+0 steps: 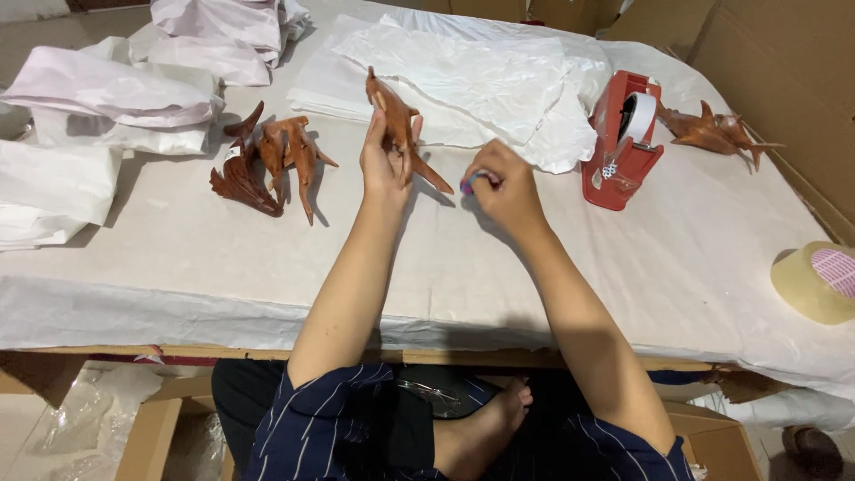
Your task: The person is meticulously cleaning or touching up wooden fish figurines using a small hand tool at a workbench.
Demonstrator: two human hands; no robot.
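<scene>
Carved wooden fish [398, 120], left of the red tape dispenser [621, 142], is gripped mid-body by the left hand [385, 165]. Rigid, light, thin fins probably fragile. The right hand [500, 187] is closed on a small purple object [469, 183].

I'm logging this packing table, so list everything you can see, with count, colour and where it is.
Carved wooden figure: one, reddish brown, held up in the left hand.
Wooden figures: a cluster, exact count unclear, reddish brown, left of the hands on the table.
Wooden figure by the box: looks like one, reddish brown, far right.
Tape dispenser: one, red, right of the hands.
Tape roll: one, tan, right table edge.
Tissue paper stack: one, white, behind the hands.
Wrapped bundles: several, white, far left.
Cardboard box: one, brown, top right.
Table cover: one, white.
Small object: one, purplish, in the right fingers, kind unclear.
Left hand: gripping the figure.
Right hand: pinching the small object.
</scene>
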